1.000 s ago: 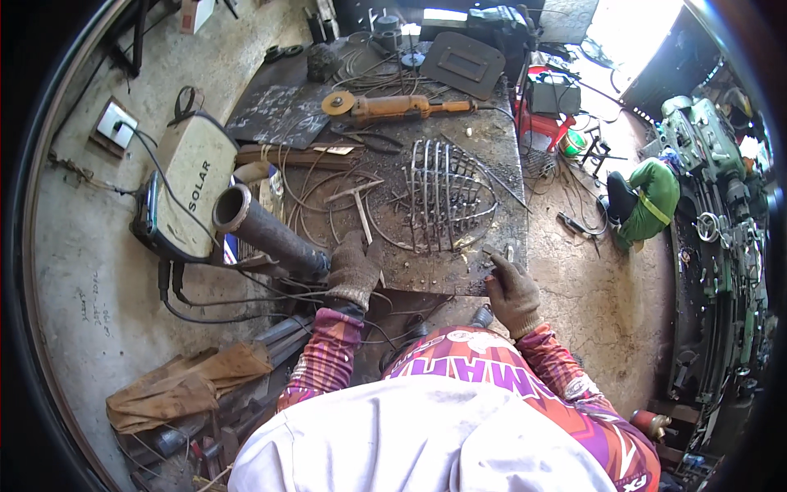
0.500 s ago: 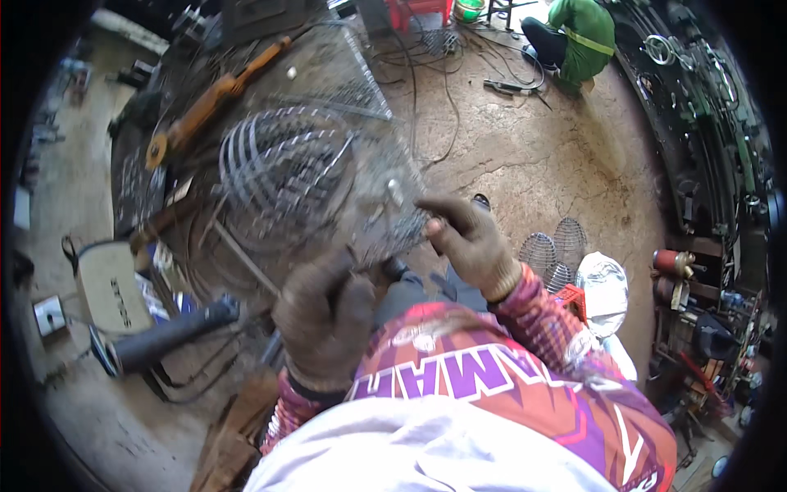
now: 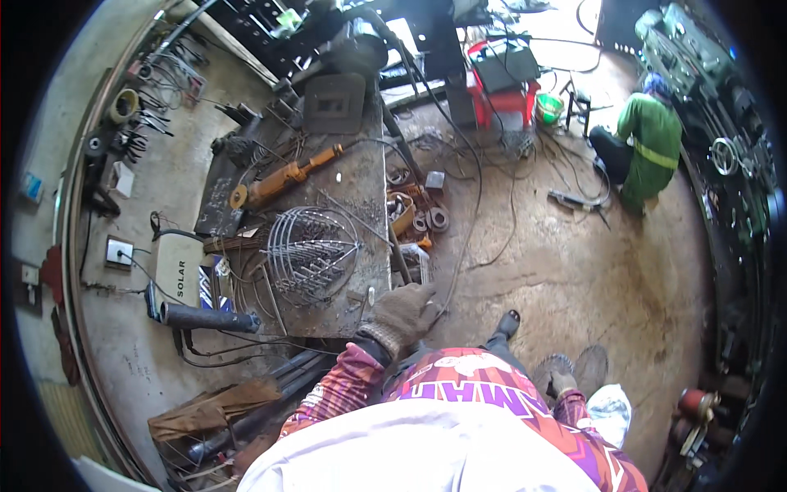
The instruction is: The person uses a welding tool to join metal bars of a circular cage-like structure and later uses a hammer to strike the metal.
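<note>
My left hand [image 3: 400, 318], in a brown knit glove, is at the front right corner of the metal worktable [image 3: 373, 193]. Its fingers are loosely apart and hold nothing. A ribbed metal wire frame [image 3: 316, 246], curved and pointed at one end, lies on that table. Down at my right side, my gloved right hand [image 3: 562, 382] reaches to an oval wire grid [image 3: 551, 366]; the fingers look bent at its edge, though they are small and partly hidden. A second oval wire grid [image 3: 591, 366] stands beside it.
An orange angle grinder [image 3: 283, 182] lies on the table. Cables [image 3: 479, 189] trail over the floor. A person in green [image 3: 656, 139] squats at the far right. A white sack [image 3: 611, 410] is at my right. A dark cylinder [image 3: 209, 318] sticks out at the left.
My view has swung, showing more of the far room. My right hand has gone from in front of me down to the oval grids; my left has moved forward and right to the table corner.
</note>
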Action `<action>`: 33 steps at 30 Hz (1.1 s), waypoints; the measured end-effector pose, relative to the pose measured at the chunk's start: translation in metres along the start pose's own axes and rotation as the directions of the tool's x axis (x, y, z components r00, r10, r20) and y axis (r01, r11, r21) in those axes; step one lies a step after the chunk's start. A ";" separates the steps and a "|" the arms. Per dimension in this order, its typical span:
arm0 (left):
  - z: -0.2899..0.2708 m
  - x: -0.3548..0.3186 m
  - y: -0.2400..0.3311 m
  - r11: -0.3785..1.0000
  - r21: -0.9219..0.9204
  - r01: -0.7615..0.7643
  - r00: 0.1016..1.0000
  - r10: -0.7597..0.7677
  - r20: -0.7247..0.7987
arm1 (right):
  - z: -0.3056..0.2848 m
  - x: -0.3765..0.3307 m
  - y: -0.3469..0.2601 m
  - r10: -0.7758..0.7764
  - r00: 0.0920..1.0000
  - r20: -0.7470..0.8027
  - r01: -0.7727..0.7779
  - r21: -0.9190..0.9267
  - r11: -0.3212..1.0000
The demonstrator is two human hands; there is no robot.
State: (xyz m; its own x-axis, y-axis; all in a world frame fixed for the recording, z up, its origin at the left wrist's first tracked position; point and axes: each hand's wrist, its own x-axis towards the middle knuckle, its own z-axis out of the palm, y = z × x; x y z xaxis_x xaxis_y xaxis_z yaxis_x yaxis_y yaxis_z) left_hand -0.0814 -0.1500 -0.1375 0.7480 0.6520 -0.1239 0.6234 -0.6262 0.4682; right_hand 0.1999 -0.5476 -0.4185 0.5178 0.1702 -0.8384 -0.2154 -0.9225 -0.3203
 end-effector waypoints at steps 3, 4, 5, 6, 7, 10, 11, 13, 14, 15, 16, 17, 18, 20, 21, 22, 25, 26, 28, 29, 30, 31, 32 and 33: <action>0.017 0.012 -0.001 0.983 0.181 0.013 0.995 -0.030 0.095 | -0.029 0.053 0.036 -0.029 0.999 -0.046 0.043 0.336 0.941; 0.018 0.012 0.006 0.962 0.272 0.021 0.981 -0.072 0.182 | -0.039 0.061 0.030 -0.045 0.998 -0.041 0.056 0.336 0.940; 0.018 0.013 0.013 0.932 0.361 0.018 0.957 -0.121 0.264 | -0.048 0.069 0.021 -0.044 0.997 -0.062 0.063 0.354 0.933; 0.021 0.007 0.015 0.926 0.377 0.038 0.959 -0.140 0.248 | -0.054 0.067 0.001 -0.048 0.997 -0.068 0.070 0.365 0.928; 0.025 0.005 0.017 0.900 0.435 0.038 0.948 -0.170 0.270 | -0.060 0.069 -0.005 -0.039 0.996 -0.085 0.069 0.384 0.921; 0.031 0.006 0.017 0.877 0.479 0.028 0.949 -0.174 0.263 | -0.061 0.091 -0.012 -0.072 0.997 -0.029 0.073 0.653 0.754; 0.036 0.008 0.013 0.890 0.450 0.078 0.955 -0.197 0.223 | -0.058 0.096 -0.012 -0.055 0.998 -0.017 0.052 0.684 0.728; 0.030 0.023 0.029 0.900 0.399 0.176 0.920 -0.295 0.258 | -0.054 0.101 -0.006 -0.083 0.996 -0.007 0.067 0.671 0.739; 0.026 0.034 0.039 0.902 0.402 0.158 0.924 -0.279 0.263 | -0.052 0.104 -0.005 -0.115 0.993 0.009 0.082 0.649 0.756; 0.022 0.043 0.050 0.903 0.378 0.207 0.879 -0.341 0.334 | -0.046 0.103 -0.007 -0.147 0.989 -0.034 0.139 0.590 0.796; 0.020 0.051 0.057 0.898 0.357 0.255 0.825 -0.395 0.405 | -0.045 0.100 -0.006 -0.138 0.990 -0.039 0.133 0.603 0.786; 0.037 0.051 0.043 0.933 0.315 0.177 0.884 -0.291 0.365 | -0.043 0.099 -0.005 -0.118 0.993 0.012 0.085 0.614 0.785; 0.036 0.060 0.052 0.934 0.319 0.159 0.883 -0.279 0.378 | -0.043 0.090 -0.013 -0.095 0.993 0.066 0.034 0.620 0.784; 0.035 0.082 0.084 0.964 0.260 0.055 0.886 -0.167 0.432 | -0.051 0.071 -0.034 -0.176 0.984 0.040 0.123 0.563 0.817; 0.039 0.094 0.090 0.986 0.167 -0.021 0.909 -0.051 0.414 | -0.054 0.061 -0.047 -0.222 0.975 0.030 0.168 0.554 0.815; 0.039 0.104 0.104 0.988 0.148 -0.052 0.889 -0.022 0.457 | -0.058 0.044 -0.070 -0.280 0.959 0.028 0.228 0.509 0.830; 0.049 0.141 0.148 0.985 0.065 -0.160 0.839 0.101 0.534 | -0.075 0.012 -0.122 -0.479 0.877 0.040 0.438 0.346 0.830; 0.058 0.149 0.149 0.967 -0.040 -0.250 0.832 0.236 0.502 | -0.084 -0.007 -0.148 -0.554 0.830 0.060 0.512 0.313 0.800; 0.064 0.167 0.159 0.930 -0.152 -0.336 0.810 0.368 0.456 | -0.115 -0.071 -0.218 -0.653 0.744 0.140 0.630 0.177 0.756; 0.060 0.176 0.172 0.900 -0.337 -0.278 0.805 0.409 0.430 | -0.131 -0.099 -0.252 -0.665 0.719 0.202 0.667 0.072 0.742; 0.061 0.183 0.179 0.835 -0.514 -0.198 0.800 0.440 0.407 | -0.138 -0.109 -0.272 -0.743 0.632 0.220 0.726 0.169 0.667; 0.067 0.194 0.179 0.766 -0.604 -0.221 0.764 0.521 0.381 | -0.147 -0.132 -0.303 -0.796 0.572 0.200 0.791 0.123 0.599; 0.067 0.204 0.178 0.759 -0.616 -0.212 0.761 0.524 0.382 | -0.151 -0.129 -0.322 -0.786 0.584 0.204 0.783 0.115 0.611; 0.064 0.211 0.178 0.690 -0.650 -0.319 0.740 0.610 0.284 | -0.153 -0.123 -0.338 -0.851 0.468 0.240 0.858 0.110 0.502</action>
State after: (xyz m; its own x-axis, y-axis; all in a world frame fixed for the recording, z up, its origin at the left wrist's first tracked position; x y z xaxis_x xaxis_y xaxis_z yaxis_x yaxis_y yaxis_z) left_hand 0.2024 -0.1512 -0.1358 0.9983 -0.0214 -0.0548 0.0434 -0.3615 0.9313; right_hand 0.3356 -0.3100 -0.1397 0.2271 0.9475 -0.2252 0.2451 -0.2794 -0.9283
